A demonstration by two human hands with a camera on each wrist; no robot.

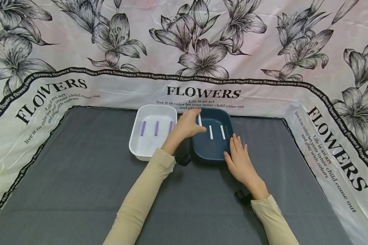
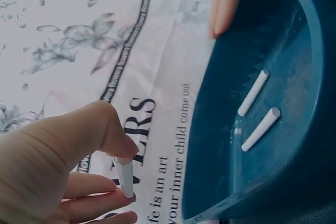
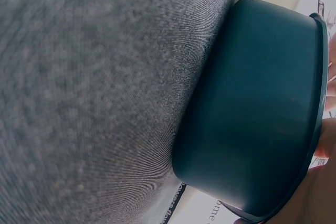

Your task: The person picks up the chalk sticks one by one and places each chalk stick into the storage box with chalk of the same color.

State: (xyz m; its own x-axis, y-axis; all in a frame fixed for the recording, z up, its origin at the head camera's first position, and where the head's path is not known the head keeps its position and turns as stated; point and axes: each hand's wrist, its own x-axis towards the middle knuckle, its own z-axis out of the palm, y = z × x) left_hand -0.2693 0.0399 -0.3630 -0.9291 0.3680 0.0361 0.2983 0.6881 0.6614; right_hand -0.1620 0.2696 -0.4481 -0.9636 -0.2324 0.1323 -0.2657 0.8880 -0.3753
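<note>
In the head view my left hand [image 1: 187, 125] is over the left side of a dark blue plastic basin [image 1: 213, 154]. Its thumb and fingertips pinch a white chalk stick [image 2: 125, 176] by its ends, above the basin's rim. Two more white chalk sticks [image 1: 211, 132] lie side by side on the basin floor. My right hand [image 1: 241, 160] rests against the basin's right rim with its fingers fairly straight. To the left stands a white basin [image 1: 136, 149] with three purple chalk sticks [image 1: 156, 128] in a row, the rightmost close to my left wrist.
Both basins stand side by side on a grey cloth [image 1: 89, 190] near its far edge. Beyond it hangs a white fabric [image 1: 135, 88] with black flowers and lettering. A black wrist strap [image 1: 183, 158] sits under my left wrist, close to the basins.
</note>
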